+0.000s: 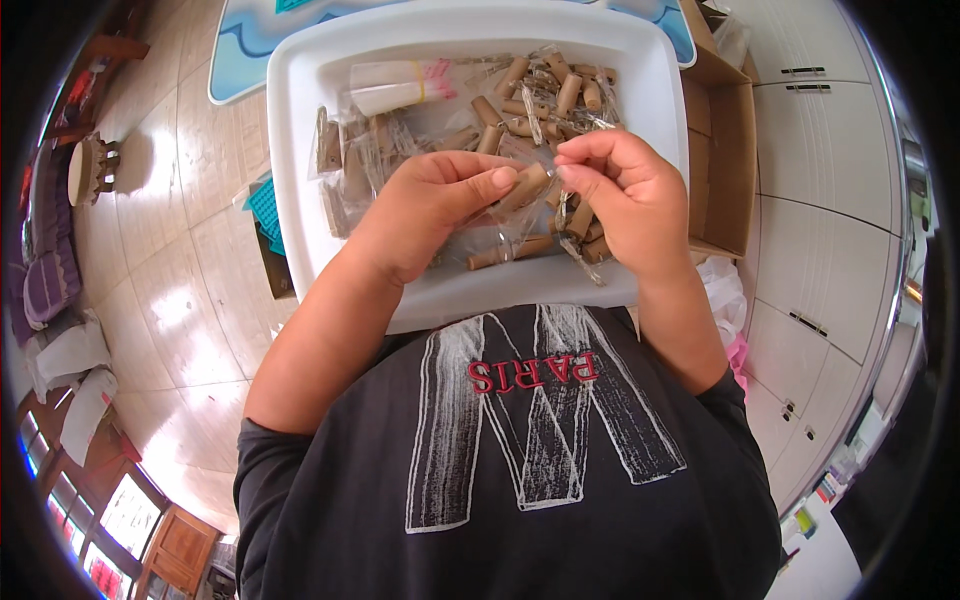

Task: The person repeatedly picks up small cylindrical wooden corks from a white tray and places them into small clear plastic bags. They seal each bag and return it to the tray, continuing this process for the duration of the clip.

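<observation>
My left hand (440, 205) is closed, its thumb and fingers pinching a small brown cylinder (524, 188) that sits in a clear plastic bag. Close by, the thumb and forefinger of my right hand (628, 190) are pinched at the bag's end, beside the cylinder's tip; exactly what lies between those fingertips is partly hidden. Both hands are over a white plastic tub (300, 70). Loose brown cylinders (568, 95) with pale twisted cords (533, 118) lie in it at the right. At its left are bagged cylinders (355, 170).
Behind my hands in the tub lies a banded stack of clear bags (390, 88) with pink edges. A blue-and-white patterned tabletop (235, 55) shows behind the tub. An open cardboard box (725, 160) stands at the right, near white cabinets (810, 140). Left is a tiled floor (160, 290).
</observation>
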`<act>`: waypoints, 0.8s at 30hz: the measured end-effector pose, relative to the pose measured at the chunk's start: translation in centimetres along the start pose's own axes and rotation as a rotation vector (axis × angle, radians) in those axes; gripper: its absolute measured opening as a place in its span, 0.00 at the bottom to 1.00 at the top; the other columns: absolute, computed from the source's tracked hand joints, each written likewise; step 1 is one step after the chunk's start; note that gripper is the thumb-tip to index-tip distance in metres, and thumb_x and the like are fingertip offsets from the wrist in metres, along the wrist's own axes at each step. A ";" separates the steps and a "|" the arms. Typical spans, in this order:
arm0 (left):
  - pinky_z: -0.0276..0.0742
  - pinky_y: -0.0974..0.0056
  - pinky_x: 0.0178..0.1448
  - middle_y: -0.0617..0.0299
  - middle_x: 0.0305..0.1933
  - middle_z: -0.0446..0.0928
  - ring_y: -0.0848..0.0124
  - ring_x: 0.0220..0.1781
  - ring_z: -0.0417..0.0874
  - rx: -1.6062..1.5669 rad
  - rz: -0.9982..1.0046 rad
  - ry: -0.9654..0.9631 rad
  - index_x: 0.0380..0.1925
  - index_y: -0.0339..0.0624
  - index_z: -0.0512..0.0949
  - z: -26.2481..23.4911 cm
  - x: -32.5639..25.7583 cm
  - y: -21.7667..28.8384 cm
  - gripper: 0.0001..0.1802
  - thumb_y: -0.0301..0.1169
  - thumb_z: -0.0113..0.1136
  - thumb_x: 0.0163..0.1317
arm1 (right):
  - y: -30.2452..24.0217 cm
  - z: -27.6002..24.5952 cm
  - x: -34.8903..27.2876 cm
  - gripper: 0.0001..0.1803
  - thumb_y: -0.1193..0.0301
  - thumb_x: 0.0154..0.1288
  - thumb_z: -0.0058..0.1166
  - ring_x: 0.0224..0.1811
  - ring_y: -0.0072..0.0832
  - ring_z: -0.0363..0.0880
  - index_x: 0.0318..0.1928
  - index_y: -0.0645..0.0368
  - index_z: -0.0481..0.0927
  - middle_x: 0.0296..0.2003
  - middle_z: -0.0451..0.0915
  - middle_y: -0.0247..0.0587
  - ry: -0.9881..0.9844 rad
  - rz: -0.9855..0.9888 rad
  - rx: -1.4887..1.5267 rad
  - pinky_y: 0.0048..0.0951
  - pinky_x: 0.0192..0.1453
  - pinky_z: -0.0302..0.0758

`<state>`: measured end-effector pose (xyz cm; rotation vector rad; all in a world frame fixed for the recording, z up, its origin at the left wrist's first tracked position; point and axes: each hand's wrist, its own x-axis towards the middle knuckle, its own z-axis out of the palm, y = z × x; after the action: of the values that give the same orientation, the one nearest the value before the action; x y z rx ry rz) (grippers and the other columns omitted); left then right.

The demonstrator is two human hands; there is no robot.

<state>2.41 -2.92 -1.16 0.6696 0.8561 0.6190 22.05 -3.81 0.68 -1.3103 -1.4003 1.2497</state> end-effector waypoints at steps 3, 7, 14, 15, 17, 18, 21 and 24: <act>0.70 0.76 0.38 0.64 0.36 0.78 0.81 0.34 0.75 0.039 -0.011 0.010 0.46 0.32 0.75 0.3 0.1 0.0 0.16 0.33 0.52 0.64 | -0.5 0.9 0.0 0.08 0.81 0.54 0.57 0.33 0.19 0.77 0.37 0.63 0.77 0.30 0.77 0.35 0.011 -0.074 -0.128 0.21 0.37 0.74; 0.65 0.78 0.29 0.69 0.30 0.76 0.85 0.27 0.70 0.097 -0.045 0.017 0.44 0.35 0.77 0.2 0.0 0.1 0.14 0.34 0.50 0.65 | -0.5 1.8 -0.2 0.08 0.81 0.52 0.57 0.34 0.25 0.78 0.35 0.62 0.76 0.32 0.76 0.37 0.006 -0.191 -0.310 0.23 0.39 0.74; 0.70 0.76 0.33 0.65 0.30 0.77 0.80 0.31 0.76 -0.094 0.043 0.157 0.40 0.37 0.77 0.7 0.2 -0.6 0.14 0.37 0.50 0.65 | 0.5 1.2 0.2 0.11 0.80 0.55 0.54 0.41 0.24 0.76 0.41 0.63 0.76 0.39 0.78 0.40 -0.066 -0.353 -0.258 0.22 0.44 0.72; 0.70 0.76 0.32 0.65 0.30 0.77 0.81 0.29 0.75 -0.104 0.050 0.149 0.41 0.37 0.76 0.7 0.1 -0.5 0.14 0.36 0.49 0.66 | 0.4 1.2 0.3 0.11 0.79 0.56 0.54 0.42 0.24 0.76 0.42 0.62 0.76 0.39 0.78 0.40 -0.008 -0.330 -0.249 0.21 0.45 0.72; 0.69 0.76 0.30 0.66 0.30 0.76 0.82 0.26 0.72 -0.121 0.060 0.126 0.44 0.36 0.75 0.9 0.0 -0.1 0.16 0.36 0.47 0.67 | 0.6 1.1 0.2 0.11 0.78 0.59 0.53 0.42 0.21 0.75 0.43 0.62 0.75 0.40 0.78 0.39 0.085 -0.232 -0.130 0.20 0.45 0.71; 0.70 0.75 0.31 0.65 0.29 0.76 0.81 0.27 0.73 -0.135 0.058 0.134 0.44 0.36 0.75 1.0 0.0 -0.2 0.16 0.37 0.46 0.67 | 1.2 0.9 0.2 0.10 0.78 0.60 0.52 0.41 0.20 0.74 0.43 0.62 0.75 0.39 0.77 0.38 0.116 -0.158 -0.018 0.19 0.45 0.71; 0.72 0.73 0.33 0.64 0.29 0.76 0.79 0.28 0.75 -0.154 0.064 0.141 0.45 0.35 0.74 1.0 0.2 -0.4 0.17 0.37 0.45 0.68 | 1.1 0.4 -0.2 0.07 0.74 0.61 0.53 0.33 0.14 0.71 0.40 0.62 0.76 0.34 0.76 0.32 0.087 0.017 0.091 0.16 0.38 0.69; 0.73 0.73 0.34 0.63 0.29 0.76 0.78 0.30 0.76 -0.130 0.085 0.105 0.46 0.35 0.74 0.5 0.2 -0.6 0.17 0.37 0.44 0.68 | 1.1 0.0 -0.5 0.06 0.73 0.59 0.56 0.28 0.14 0.70 0.36 0.62 0.78 0.29 0.76 0.30 -0.023 0.093 -0.042 0.16 0.32 0.67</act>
<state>2.99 -3.29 -1.43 0.5616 0.8797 0.7854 22.30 -4.37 -0.35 -1.4070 -1.4024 1.3070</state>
